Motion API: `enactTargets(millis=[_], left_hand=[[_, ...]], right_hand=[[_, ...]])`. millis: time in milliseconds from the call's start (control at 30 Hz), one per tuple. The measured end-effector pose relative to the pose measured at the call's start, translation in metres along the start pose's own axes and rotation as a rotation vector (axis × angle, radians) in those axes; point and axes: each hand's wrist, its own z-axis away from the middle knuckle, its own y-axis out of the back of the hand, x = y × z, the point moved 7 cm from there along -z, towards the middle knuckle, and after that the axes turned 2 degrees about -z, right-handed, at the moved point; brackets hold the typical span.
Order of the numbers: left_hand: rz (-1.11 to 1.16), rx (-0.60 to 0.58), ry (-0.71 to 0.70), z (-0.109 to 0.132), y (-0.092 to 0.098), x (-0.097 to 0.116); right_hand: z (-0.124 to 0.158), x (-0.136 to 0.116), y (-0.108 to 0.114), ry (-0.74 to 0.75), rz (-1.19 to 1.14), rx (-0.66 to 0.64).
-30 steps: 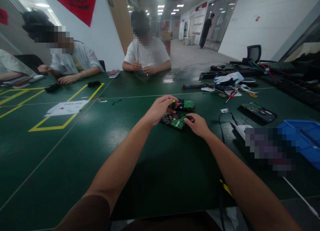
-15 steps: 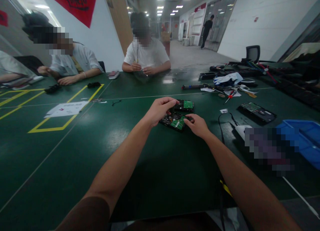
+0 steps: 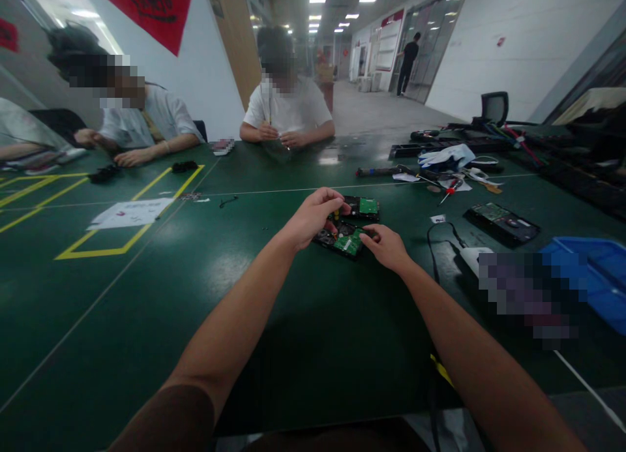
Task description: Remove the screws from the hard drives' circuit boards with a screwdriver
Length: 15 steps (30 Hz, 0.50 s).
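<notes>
A hard drive (image 3: 348, 244) lies on the green table with its green circuit board facing up. My left hand (image 3: 317, 218) is above its left part, fingers closed round what looks like a small screwdriver (image 3: 336, 214) with yellow on its handle; most of it is hidden by the fingers. At the drive's right edge, my right hand (image 3: 384, 243) grips the side between thumb and fingers. Just behind lies a second hard drive (image 3: 368, 208), also board side up, partly covered by my left hand.
To the right lie another hard drive (image 3: 501, 222), a blue bin (image 3: 596, 269) and a black cable (image 3: 430, 243). Further back are a red screwdriver (image 3: 448, 190) and a white glove (image 3: 447, 157). Paper sheets (image 3: 131, 214) lie left. People sit across the table (image 3: 147, 321).
The fingers of my left hand have shifted slightly, and yellow on the tool now shows between them. My right hand stays at the drive's edge.
</notes>
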Motion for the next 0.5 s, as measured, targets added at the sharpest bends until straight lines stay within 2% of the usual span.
enactTargets(millis=[167,333,500], left_hand=[[-0.004,-0.017,-0.015,-0.0010,-0.0003,-0.0007],[-0.111,-0.029,-0.074,-0.0030,0.0011,0.0013],[-0.137,-0.100,-0.104,-0.0034,-0.0025,0.0010]], right_hand=[[0.0003,0.0022,-0.0012,-0.013,-0.001,-0.006],[-0.0004,0.0039,-0.0017,-0.008,0.006,-0.011],[-0.0009,0.0031,-0.0021,0.001,0.018,-0.016]])
